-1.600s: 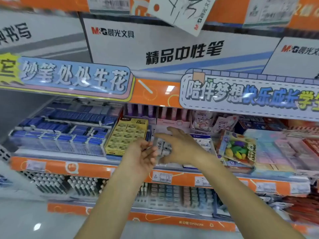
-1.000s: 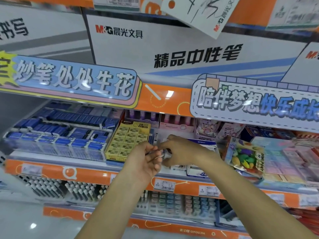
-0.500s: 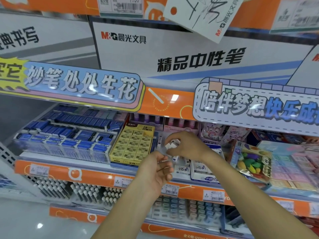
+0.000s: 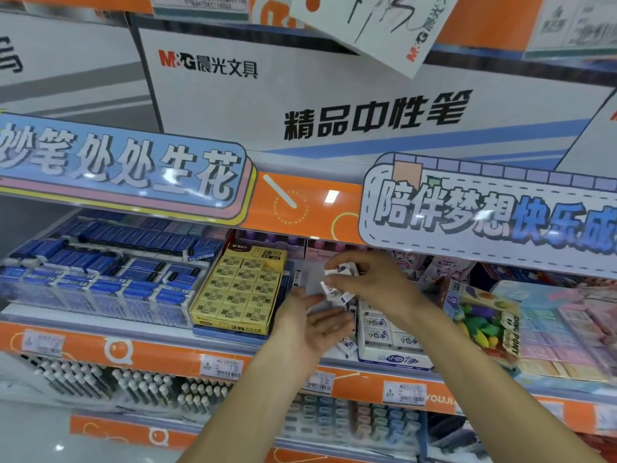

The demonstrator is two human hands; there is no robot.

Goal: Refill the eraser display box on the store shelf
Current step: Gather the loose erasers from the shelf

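Observation:
My right hand [image 4: 374, 282] is closed on a few small white erasers [image 4: 337, 284] in clear wrappers and holds them above the back of a white display box [image 4: 389, 359] on the middle shelf. That box carries blue lettering and has several white erasers in its front rows. Just below and left of the erasers, my left hand [image 4: 310, 324] is open, palm up, fingers spread, with nothing in it. One loose white eraser [image 4: 347, 345] lies on the shelf beside the box's left front corner.
A yellow box of 2B erasers [image 4: 240, 292] stands left of the hands, with blue eraser packs [image 4: 107, 272] beyond it. A colourful eraser pack [image 4: 484, 319] and pastel boxes lie to the right. The shelf's orange edge [image 4: 173, 354] holds price tags; a signboard overhangs above.
My right hand has lifted the erasers up and back over the box. My left hand has opened flat beneath them, and the view has come closer to the shelf.

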